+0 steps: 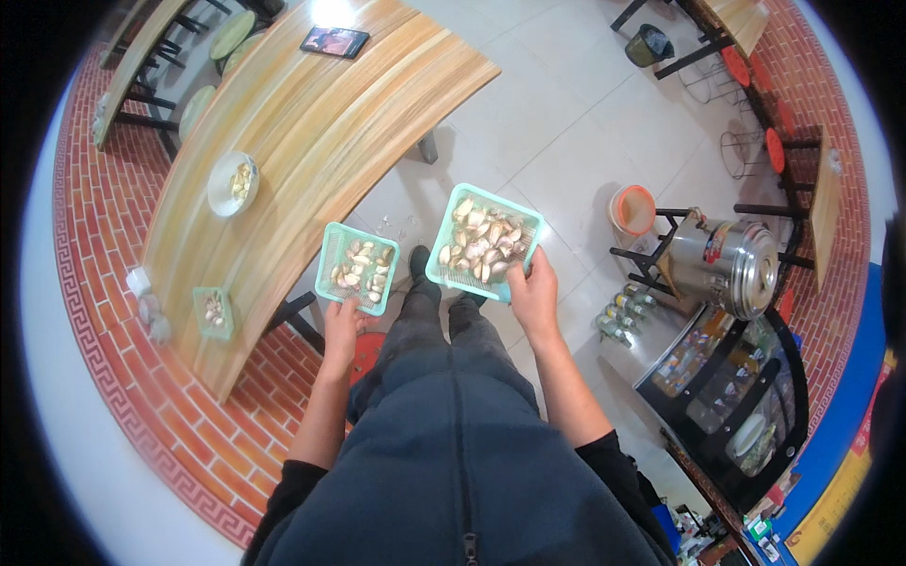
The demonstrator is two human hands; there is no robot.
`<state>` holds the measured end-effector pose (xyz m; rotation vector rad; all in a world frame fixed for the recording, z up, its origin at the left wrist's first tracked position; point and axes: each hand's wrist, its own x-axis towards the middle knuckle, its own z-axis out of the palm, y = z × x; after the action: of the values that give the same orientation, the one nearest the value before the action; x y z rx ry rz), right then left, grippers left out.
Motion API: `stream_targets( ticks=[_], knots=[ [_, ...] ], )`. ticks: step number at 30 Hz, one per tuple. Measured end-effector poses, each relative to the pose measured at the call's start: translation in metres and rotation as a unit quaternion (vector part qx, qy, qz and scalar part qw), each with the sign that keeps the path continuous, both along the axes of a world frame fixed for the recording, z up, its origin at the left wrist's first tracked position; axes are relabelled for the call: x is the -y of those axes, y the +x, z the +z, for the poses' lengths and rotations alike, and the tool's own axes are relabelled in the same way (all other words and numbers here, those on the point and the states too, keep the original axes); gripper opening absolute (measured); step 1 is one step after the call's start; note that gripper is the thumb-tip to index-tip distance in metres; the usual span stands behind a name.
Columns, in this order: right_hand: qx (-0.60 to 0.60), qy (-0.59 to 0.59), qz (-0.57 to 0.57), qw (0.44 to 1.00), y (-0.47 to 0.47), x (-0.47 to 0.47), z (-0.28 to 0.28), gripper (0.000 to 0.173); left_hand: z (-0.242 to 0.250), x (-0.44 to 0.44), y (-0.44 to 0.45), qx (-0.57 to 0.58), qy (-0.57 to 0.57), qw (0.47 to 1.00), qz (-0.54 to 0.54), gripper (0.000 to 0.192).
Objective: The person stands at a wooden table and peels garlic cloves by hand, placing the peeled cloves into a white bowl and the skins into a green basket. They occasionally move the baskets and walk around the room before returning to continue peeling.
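Note:
My left hand point(343, 329) grips the near edge of a small mint-green plastic basket point(328, 262), in which garlic cloves point(359, 262) lie scattered. A larger mint-green basket point(488, 192) is held at its near right corner by my right hand point(532, 290). Unpeeled garlic cloves point(476, 244) fill much of its bottom. Both baskets are up off any surface, side by side in front of my legs. On the wooden table point(333, 134) to my left stand a white bowl point(219, 185) with pale peeled cloves and another small green basket point(225, 327) with some garlic.
A phone point(335, 42) with its screen lit lies at the table's far end. A red stool point(366, 354) is by my left leg. To the right are an orange-rimmed bucket point(632, 210), a steel pot point(715, 258), several bottles point(623, 315) and a glass-fronted display case point(729, 396).

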<state>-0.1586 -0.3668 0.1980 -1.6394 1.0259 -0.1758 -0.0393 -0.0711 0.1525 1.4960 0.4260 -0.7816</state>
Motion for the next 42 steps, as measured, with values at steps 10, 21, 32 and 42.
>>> stream_targets(
  ticks=[10,21,32,42],
  knots=[
    [-0.006,0.003,0.001,1.0,-0.001,0.004,-0.012,0.031,-0.007,-0.003,0.002,0.002,-0.007,1.0,0.002,0.031],
    [0.083,-0.06,-0.004,0.995,0.002,0.002,0.001,0.026,-0.002,0.002,0.011,0.032,0.027,0.999,0.016,0.032],
    [0.018,-0.011,0.042,0.999,0.003,-0.01,0.013,0.026,-0.069,-0.016,0.131,0.007,0.071,0.997,0.027,0.039],
    [-0.024,-0.074,0.076,0.994,0.011,-0.023,0.024,0.033,0.024,0.035,0.09,0.308,0.275,0.897,-0.156,0.024]
  ],
)
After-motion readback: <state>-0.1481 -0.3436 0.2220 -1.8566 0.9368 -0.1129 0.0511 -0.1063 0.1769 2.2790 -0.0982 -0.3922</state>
